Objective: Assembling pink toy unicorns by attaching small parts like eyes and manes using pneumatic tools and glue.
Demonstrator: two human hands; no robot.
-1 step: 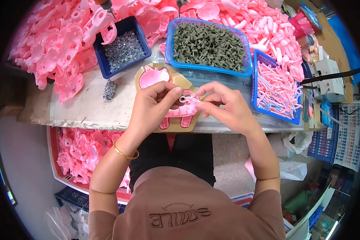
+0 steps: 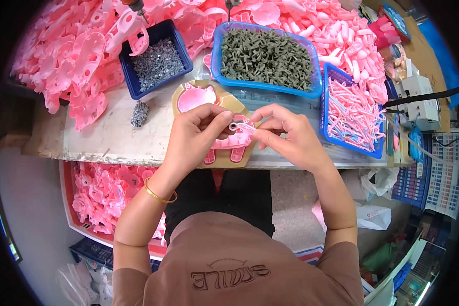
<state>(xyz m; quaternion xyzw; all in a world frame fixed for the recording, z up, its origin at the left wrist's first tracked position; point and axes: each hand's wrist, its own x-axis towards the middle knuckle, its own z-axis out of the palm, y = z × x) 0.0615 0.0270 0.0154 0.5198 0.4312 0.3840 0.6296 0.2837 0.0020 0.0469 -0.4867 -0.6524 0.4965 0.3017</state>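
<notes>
Over a tan jig (image 2: 222, 162) at the table's front edge, my two hands work close together. In the jig lie pink plastic toy shell pieces: a rounded head-shaped one (image 2: 196, 97) at the back and a body-shaped one (image 2: 237, 140) with short legs towards me. My left hand (image 2: 204, 127) is closed, thumb and fingers pinching a small greyish ring-shaped part (image 2: 233, 126) just above the body piece. To its right, the fingertips of my right hand (image 2: 285, 132) are pinched together at the body piece's edge; what they hold is too small to make out.
Behind the jig stand a dark blue tray (image 2: 132, 84) of small screws and a light blue tub (image 2: 270, 87) of grey-green parts. A blue basket (image 2: 349, 144) of thin pink pieces sits at right. Pink parts (image 2: 61, 61) are heaped behind. A screwdriver tip (image 2: 142, 13) hangs above.
</notes>
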